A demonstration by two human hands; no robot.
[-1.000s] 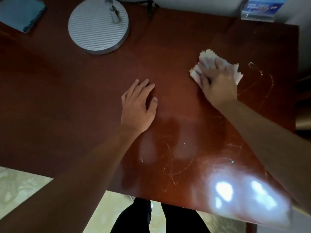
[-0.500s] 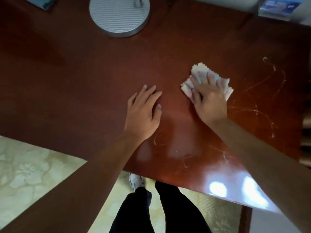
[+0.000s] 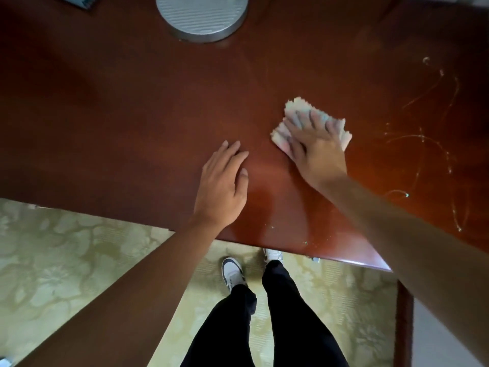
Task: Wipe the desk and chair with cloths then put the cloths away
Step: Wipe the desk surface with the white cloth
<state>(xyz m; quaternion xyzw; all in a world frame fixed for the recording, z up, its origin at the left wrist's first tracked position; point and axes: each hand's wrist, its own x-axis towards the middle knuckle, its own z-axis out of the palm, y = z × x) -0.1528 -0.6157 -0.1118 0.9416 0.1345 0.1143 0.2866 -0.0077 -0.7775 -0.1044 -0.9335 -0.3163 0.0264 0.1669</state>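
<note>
— Two hands on the desk (image 3: 132,115): right hand (image 3: 315,152) flat, fingers straight and spread, pressing a folded pale cloth (image 3: 296,107) against the wood; left hand (image 3: 222,181) flat and bare, fingers relaxed, holding nothing.

— Position of the cloth?

— Just past mid-desk, at about 1 o'clock from the left hand, directly under the right hand's fingers. Long axis running roughly 10 o'clock to 4 o'clock. Nearer by far to the right hand, already in contact.

— And the unwiped ground?

— Pale squiggled streaks (image 3: 423,144) at 3 o'clock from the cloth, well apart from it, toward the desk's right edge. Probably the next stretch to cover, with a sweep rightward from the right arm. Round grey ribbed lamp base (image 3: 202,18) at 11 o'clock from the cloth, near the far edge. No chair in sight; that part of the job seemingly not yet begun.
</note>
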